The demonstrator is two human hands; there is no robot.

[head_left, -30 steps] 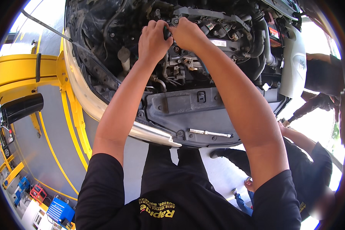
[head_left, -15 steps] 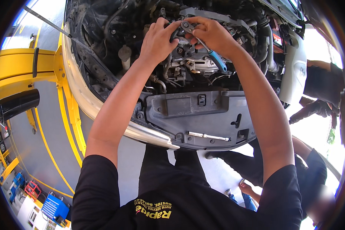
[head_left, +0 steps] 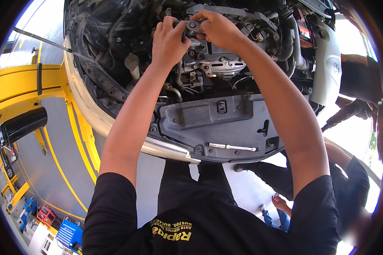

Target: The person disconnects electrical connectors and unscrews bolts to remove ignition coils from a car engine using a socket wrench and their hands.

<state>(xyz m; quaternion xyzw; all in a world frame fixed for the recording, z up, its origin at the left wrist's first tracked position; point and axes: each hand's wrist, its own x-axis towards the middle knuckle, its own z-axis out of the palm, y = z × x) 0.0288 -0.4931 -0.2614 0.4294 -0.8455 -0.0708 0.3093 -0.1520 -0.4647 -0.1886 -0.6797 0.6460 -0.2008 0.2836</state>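
Observation:
I am leaning over a car's open engine bay (head_left: 208, 72). Both my hands meet at a ratchet wrench (head_left: 194, 26) high over the engine. My left hand (head_left: 169, 40) curls around the wrench's teal handle end. My right hand (head_left: 217, 29) is closed over the metal ratchet head, thumb against it. What the wrench sits on is hidden under my fingers. A chrome extension bar (head_left: 232, 147) lies loose on the grey plastic front panel (head_left: 200, 117) below my arms.
Hoses and a white reservoir (head_left: 327, 63) fill the right side of the bay. Another person's gloved hand (head_left: 352, 110) reaches in from the right, and a person crouches at lower right (head_left: 348, 191). Yellow lift arms (head_left: 25, 80) and tool boxes (head_left: 68, 233) are on the left.
The blue-handled wrench hung down from my right hand half a second ago; it now lies level between both hands. My left hand has closed on its handle end.

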